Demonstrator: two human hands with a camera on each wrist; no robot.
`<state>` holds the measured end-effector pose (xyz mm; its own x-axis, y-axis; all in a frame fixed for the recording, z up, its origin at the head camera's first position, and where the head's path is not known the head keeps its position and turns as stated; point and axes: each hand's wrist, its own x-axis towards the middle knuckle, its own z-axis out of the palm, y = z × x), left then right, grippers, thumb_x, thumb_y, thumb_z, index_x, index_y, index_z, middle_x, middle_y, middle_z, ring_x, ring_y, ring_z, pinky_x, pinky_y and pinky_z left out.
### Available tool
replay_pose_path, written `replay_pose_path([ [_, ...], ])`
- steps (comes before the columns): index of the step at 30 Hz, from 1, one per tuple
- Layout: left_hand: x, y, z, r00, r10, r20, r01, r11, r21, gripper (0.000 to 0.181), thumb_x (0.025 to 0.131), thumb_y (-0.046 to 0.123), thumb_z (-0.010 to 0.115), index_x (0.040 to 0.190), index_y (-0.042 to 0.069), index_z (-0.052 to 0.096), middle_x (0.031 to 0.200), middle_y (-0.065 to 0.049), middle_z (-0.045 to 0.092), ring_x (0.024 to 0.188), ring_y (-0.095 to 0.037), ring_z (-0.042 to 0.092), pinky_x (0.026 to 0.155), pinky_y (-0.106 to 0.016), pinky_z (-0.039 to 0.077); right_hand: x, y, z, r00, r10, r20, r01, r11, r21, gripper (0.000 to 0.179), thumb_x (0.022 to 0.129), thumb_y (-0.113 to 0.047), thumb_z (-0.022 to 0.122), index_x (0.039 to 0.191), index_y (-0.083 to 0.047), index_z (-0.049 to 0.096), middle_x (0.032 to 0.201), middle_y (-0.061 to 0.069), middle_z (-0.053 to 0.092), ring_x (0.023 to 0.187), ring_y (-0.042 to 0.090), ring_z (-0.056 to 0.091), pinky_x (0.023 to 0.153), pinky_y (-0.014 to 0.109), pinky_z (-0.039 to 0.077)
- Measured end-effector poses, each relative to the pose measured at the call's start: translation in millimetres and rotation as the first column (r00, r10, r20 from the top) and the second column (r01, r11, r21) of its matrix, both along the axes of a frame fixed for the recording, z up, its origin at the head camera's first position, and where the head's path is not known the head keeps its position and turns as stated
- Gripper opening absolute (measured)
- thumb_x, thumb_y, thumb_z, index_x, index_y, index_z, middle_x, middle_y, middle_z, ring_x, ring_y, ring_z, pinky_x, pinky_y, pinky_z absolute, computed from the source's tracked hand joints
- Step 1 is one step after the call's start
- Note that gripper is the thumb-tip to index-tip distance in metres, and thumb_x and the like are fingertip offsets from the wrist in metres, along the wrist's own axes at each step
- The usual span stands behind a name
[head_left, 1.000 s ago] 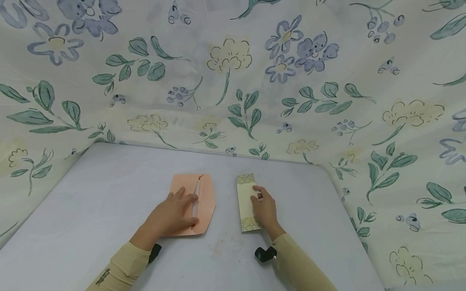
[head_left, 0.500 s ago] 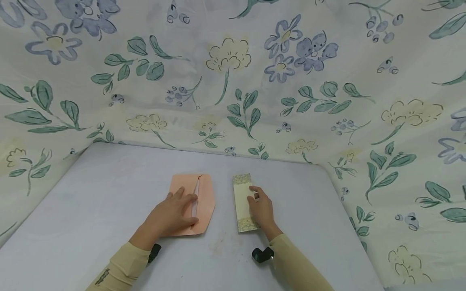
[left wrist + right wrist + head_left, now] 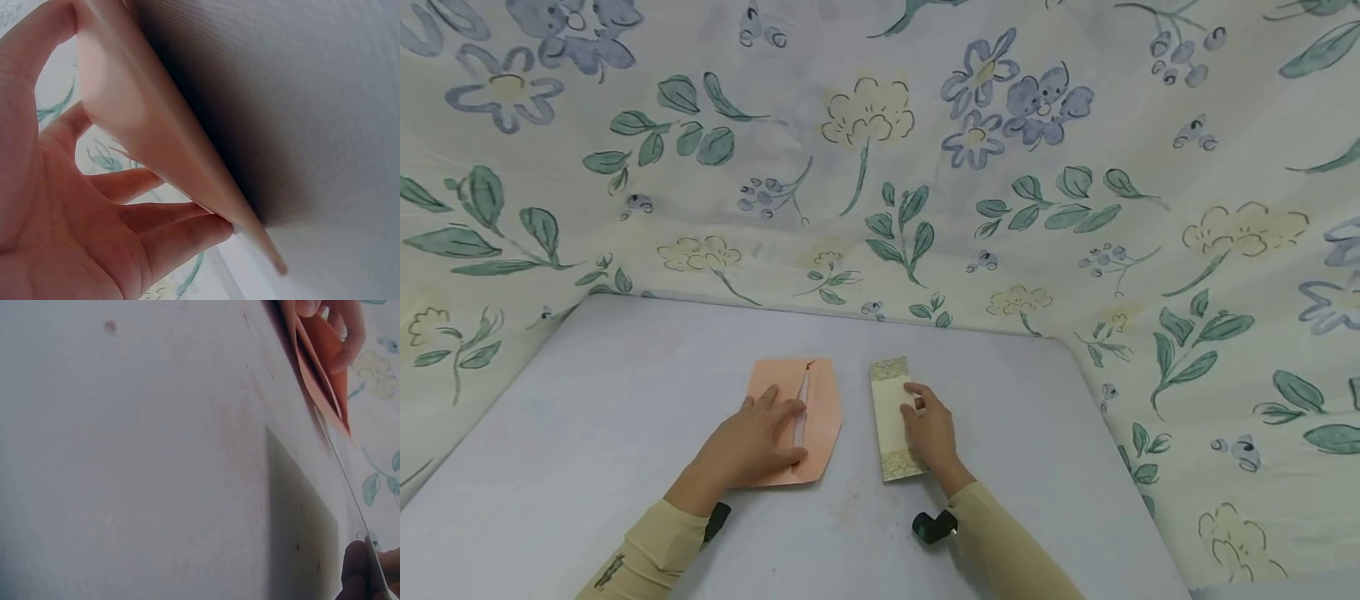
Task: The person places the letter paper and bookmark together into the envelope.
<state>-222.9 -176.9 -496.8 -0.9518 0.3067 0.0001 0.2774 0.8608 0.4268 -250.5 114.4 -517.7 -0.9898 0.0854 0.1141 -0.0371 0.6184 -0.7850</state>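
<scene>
A salmon-pink envelope lies on the white table, left of centre, with a narrow gap along its opening. My left hand rests over it, fingers spread and fairly straight, fingertips and thumb touching the paper around the gap. In the left wrist view the fingertips meet the envelope's face. Right of the envelope, apart from it, my right hand pinches a cream card with patterned gold-green bands at both ends by its right edge. The right wrist view shows the card edge-on, raised off the table above its shadow.
The white table has faint reddish smudges in front of the card. A floral cloth hangs behind and along the sides. Dark wrist camera parts sit below the right wrist.
My right hand has moved slightly left with the card, narrowing the space to the envelope. The left hand and the envelope have stayed in place.
</scene>
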Motion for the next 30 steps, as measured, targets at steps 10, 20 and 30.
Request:
replay_pose_path([
  [10, -0.1, -0.7, -2.2, 1.0, -0.004, -0.01, 0.003, 1.0, -0.003, 0.069, 0.083, 0.05, 0.08, 0.14, 0.018, 0.059, 0.154, -0.034, 0.036, 0.13, -0.068, 0.037, 0.096, -0.072, 0.043, -1.4, -5, -2.4, 1.0, 0.009, 0.01, -0.009, 1.0, 0.008, 0.036, 0.099, -0.013, 0.065, 0.135, -0.011, 0.063, 0.1, 0.008, 0.064, 0.068, 0.011, 0.053, 0.057, 0.026, 0.043],
  [20, 1.0, 0.5, 1.0, 1.0, -0.001, -0.004, 0.001, 1.0, -0.008, 0.069, 0.083, 0.05, 0.08, 0.14, 0.017, 0.059, 0.154, -0.035, 0.035, 0.13, -0.068, 0.037, 0.095, -0.072, 0.043, -1.8, -10, -0.5, 1.0, 0.021, 0.001, -0.021, 1.0, -0.001, 0.035, 0.099, -0.013, 0.065, 0.134, -0.011, 0.064, 0.097, 0.008, 0.065, 0.066, 0.011, 0.052, 0.056, 0.026, 0.042],
  [30, 1.6, 1.3, 2.0, 1.0, 0.004, 0.003, -0.004, 1.0, -0.013, 0.069, 0.084, 0.05, 0.08, 0.141, 0.017, 0.059, 0.155, -0.035, 0.035, 0.132, -0.067, 0.036, 0.098, -0.071, 0.041, -1.1, -18, 0.0, 0.999, 0.035, -0.001, -0.035, 0.999, -0.015, 0.036, 0.099, -0.012, 0.066, 0.135, -0.011, 0.063, 0.097, 0.008, 0.064, 0.064, 0.01, 0.051, 0.055, 0.024, 0.042],
])
